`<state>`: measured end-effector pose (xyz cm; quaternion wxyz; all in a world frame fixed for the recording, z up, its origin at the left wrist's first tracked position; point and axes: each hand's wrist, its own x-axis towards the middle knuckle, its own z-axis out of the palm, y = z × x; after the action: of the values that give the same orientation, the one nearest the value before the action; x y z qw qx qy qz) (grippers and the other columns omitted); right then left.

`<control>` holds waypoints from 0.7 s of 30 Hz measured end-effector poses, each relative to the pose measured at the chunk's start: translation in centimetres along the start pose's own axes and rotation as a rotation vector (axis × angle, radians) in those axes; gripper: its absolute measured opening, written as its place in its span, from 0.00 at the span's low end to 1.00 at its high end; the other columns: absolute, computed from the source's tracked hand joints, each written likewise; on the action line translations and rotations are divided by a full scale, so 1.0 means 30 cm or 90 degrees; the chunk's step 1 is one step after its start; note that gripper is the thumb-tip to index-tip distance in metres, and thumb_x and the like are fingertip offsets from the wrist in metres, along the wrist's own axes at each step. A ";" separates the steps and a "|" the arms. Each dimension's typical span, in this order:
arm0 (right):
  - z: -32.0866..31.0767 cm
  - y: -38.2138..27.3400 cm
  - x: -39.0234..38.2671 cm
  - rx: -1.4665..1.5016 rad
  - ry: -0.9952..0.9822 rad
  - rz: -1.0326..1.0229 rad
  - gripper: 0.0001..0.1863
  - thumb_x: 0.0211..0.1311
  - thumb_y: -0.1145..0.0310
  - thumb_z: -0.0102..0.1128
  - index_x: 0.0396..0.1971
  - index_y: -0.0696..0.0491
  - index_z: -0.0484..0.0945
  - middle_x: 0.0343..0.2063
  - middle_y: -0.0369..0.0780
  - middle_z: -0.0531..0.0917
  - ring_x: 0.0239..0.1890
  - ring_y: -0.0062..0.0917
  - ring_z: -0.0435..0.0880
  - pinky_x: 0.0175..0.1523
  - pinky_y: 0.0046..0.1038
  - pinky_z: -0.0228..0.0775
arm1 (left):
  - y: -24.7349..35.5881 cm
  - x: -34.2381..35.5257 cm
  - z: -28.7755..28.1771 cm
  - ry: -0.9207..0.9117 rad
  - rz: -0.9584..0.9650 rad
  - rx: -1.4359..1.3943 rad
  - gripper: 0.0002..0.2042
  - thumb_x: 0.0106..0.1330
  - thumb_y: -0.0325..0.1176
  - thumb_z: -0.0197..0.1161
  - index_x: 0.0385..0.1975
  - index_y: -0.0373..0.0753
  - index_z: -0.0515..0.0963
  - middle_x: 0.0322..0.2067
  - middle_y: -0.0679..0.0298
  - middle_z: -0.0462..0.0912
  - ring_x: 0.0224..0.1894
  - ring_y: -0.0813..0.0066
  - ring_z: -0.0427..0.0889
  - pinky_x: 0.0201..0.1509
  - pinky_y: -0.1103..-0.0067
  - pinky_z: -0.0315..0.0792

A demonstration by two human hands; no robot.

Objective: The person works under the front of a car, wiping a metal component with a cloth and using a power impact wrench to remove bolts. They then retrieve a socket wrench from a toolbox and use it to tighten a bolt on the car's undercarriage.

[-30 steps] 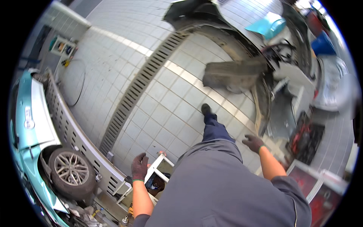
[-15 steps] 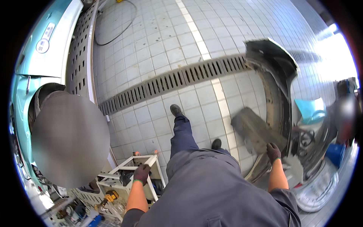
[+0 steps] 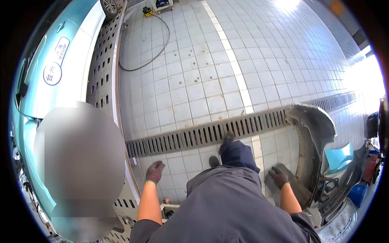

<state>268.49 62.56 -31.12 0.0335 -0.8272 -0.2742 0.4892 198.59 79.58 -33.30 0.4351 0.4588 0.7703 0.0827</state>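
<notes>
My left hand [image 3: 154, 172], in a dark glove, hangs over the tiled floor with its fingers loosely stretched and nothing in them. Below it, partly hidden by my body, is the white-framed tool cart [image 3: 170, 207]. My right hand [image 3: 278, 177], also gloved, is over a flat dark panel [image 3: 299, 191] on the floor. Its fingers are loosely extended; no held thing shows in them. To the right of that hand lies a long curved black car bumper [image 3: 307, 148]. My feet are on the tiles near the drain grate [image 3: 194, 138].
A teal and white car [image 3: 77, 60] stands at left on a perforated lift platform [image 3: 99, 83]. A large blurred patch covers part of it. A cable [image 3: 167, 44] curls across the floor ahead. At right are a teal body piece [image 3: 339, 158] and a blue container [image 3: 358, 195].
I have moved forward, so the drain and bumper appear closer. My left hand has come off the cart's frame. My right hand has shifted slightly left and no longer lies by the panel's edge.
</notes>
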 end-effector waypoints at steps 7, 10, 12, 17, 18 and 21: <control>0.043 -0.303 0.678 -0.012 -0.069 0.085 0.41 0.66 0.43 0.71 0.72 0.55 0.79 0.61 0.52 0.88 0.64 0.40 0.88 0.69 0.37 0.78 | 0.562 0.648 -0.243 -0.006 0.001 0.084 0.25 0.75 0.52 0.64 0.61 0.38 0.86 0.58 0.48 0.90 0.63 0.52 0.87 0.69 0.64 0.76; -0.150 -0.851 0.867 0.006 -0.166 0.234 0.42 0.66 0.45 0.72 0.72 0.58 0.78 0.59 0.52 0.89 0.63 0.36 0.88 0.67 0.36 0.78 | 0.566 0.805 -0.245 -0.057 -0.065 0.195 0.26 0.75 0.53 0.63 0.61 0.39 0.86 0.61 0.49 0.88 0.65 0.45 0.85 0.72 0.60 0.74; -0.234 -1.027 1.254 -0.222 -0.092 -0.031 0.40 0.67 0.44 0.72 0.71 0.56 0.80 0.59 0.53 0.89 0.63 0.40 0.88 0.67 0.38 0.79 | 0.445 0.893 -0.292 -0.170 -0.034 0.192 0.28 0.74 0.54 0.63 0.63 0.40 0.85 0.63 0.49 0.87 0.66 0.46 0.84 0.74 0.60 0.74; -0.693 -2.392 1.458 -0.123 0.099 -0.239 0.36 0.73 0.47 0.68 0.72 0.54 0.77 0.61 0.53 0.87 0.62 0.43 0.88 0.68 0.37 0.77 | 0.358 1.135 -0.293 -0.247 -0.010 0.319 0.20 0.83 0.44 0.54 0.64 0.48 0.86 0.65 0.53 0.85 0.67 0.48 0.83 0.74 0.59 0.75; -0.730 -2.656 1.476 -0.131 0.111 -0.264 0.36 0.74 0.48 0.68 0.73 0.54 0.76 0.60 0.53 0.88 0.61 0.41 0.88 0.68 0.36 0.77 | 0.349 1.190 -0.284 -0.279 -0.079 0.314 0.19 0.84 0.42 0.51 0.65 0.49 0.86 0.67 0.54 0.84 0.68 0.49 0.83 0.75 0.58 0.75; -0.825 -3.147 1.647 0.032 0.200 -0.367 0.34 0.72 0.51 0.68 0.72 0.55 0.78 0.47 0.44 0.92 0.45 0.27 0.89 0.55 0.31 0.80 | 0.475 1.588 -0.341 -0.443 -0.043 0.363 0.21 0.85 0.43 0.49 0.69 0.52 0.82 0.70 0.55 0.82 0.71 0.50 0.80 0.76 0.57 0.73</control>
<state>267.57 171.86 -26.78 0.2325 -0.7801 -0.4763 0.3326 190.46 127.51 -47.90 0.5268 0.5358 0.5844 -0.3064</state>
